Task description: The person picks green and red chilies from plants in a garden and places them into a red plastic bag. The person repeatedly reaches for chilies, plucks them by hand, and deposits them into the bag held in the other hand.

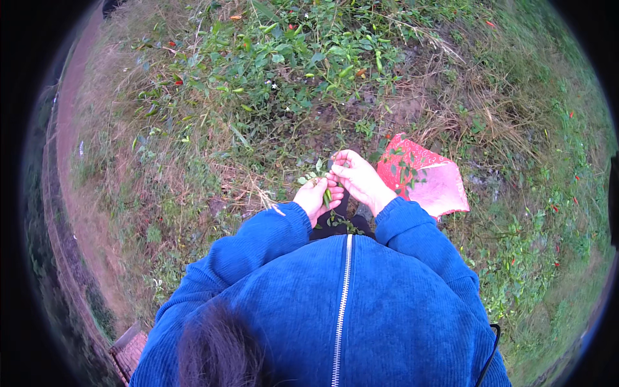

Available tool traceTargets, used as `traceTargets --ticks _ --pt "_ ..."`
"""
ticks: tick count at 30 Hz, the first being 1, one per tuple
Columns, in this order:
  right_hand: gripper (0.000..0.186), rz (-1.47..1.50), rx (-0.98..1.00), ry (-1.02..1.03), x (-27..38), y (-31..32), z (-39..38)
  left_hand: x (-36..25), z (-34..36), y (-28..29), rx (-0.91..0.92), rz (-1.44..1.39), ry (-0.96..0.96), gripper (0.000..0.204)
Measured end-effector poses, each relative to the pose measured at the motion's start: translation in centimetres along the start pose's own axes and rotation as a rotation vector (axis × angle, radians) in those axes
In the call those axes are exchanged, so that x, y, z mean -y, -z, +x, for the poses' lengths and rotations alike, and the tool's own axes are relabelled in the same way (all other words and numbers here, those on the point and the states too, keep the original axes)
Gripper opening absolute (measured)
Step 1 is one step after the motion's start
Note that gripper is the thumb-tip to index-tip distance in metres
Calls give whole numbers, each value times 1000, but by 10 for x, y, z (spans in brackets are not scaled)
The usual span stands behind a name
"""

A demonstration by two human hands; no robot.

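Plainly, what matters most here is how the green chilli (pixel 327 195) lies between the two hands. We find it at the fingertips of the left hand (pixel 313 200), with its long axis running nearly straight toward and away from the body, its near end pointing back at the dark trousers (pixel 331 227). The left hand is the nearer one, being in contact with it: the fingers are half curled with the thumb laid over, and they have hold of the chilli. A small leafy sprig (pixel 312 175) shows just beyond the left thumb, on the side away from the body; we cannot tell whether it and the chilli share a stem.

The right hand (pixel 363 180) sits just beside the far end of the chilli, reaching in from the right and a little farther out than the left. Its thumb and forefinger are drawn close together in a pinch, but we cannot tell whether anything thin is caught between them.

Just right of the right hand we see a red and pink sheet (pixel 445 187) on the ground, and well beyond both hands grow leafy chilli plants (pixel 284 64).
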State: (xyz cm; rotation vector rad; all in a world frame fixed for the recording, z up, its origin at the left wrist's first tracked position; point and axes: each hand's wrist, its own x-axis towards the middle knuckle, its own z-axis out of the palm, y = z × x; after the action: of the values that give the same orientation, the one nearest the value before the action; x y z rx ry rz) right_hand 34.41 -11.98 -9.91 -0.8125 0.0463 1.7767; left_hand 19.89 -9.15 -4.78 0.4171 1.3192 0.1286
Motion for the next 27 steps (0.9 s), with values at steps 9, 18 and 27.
traceTargets --ticks 9,18,27 --pt "17 -190 -183 114 -26 -19 -3 15 16 -7 -106 -77 -35 26" --pt "15 -602 -230 208 -15 0 -7 -10 -3 5 279 1 127 23" --pt "42 -1620 -275 391 16 13 -46 -8 -59 -11 407 67 -28 16"
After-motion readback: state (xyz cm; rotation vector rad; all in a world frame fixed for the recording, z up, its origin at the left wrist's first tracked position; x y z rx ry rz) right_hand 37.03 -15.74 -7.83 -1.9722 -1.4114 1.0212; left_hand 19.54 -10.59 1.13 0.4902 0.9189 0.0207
